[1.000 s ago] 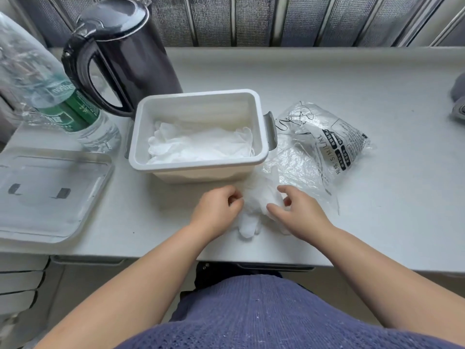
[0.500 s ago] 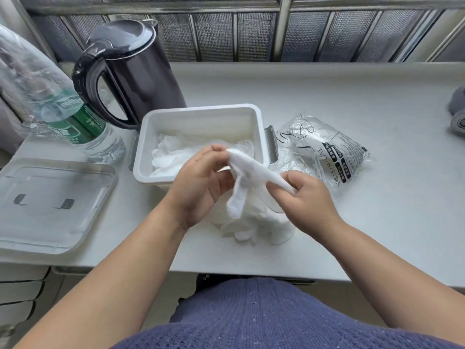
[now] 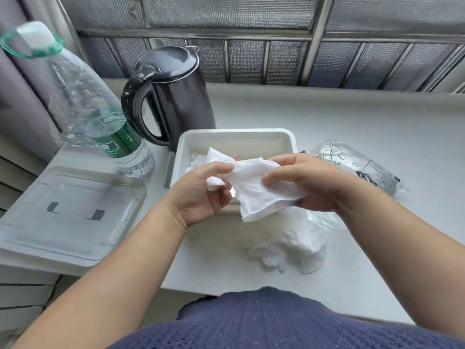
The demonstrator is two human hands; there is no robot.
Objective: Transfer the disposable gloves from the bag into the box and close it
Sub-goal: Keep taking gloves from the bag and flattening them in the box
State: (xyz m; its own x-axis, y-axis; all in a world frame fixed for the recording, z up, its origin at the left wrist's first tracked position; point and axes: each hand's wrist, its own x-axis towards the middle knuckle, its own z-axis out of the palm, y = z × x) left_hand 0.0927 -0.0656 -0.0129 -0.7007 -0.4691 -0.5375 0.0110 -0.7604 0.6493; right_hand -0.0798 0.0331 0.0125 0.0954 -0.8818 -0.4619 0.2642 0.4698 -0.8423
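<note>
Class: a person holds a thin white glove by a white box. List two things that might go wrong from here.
1. The thin white disposable glove, pinched between left hand and right hand, is spread wide; it might drape over the rim of the white rectangular plastic box and stop the clear plastic lid seating.
2. The heap of white gloves lies near the front edge of the pale countertop; a forearm might sweep some off.

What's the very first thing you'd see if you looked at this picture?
Two hands meet in the middle: the left hand and right hand pinch a crumpled white glove over the near edge of the open white box. A pile of gloves lies on the counter below the right hand, and a tall dark kettle stands behind the box.
</note>
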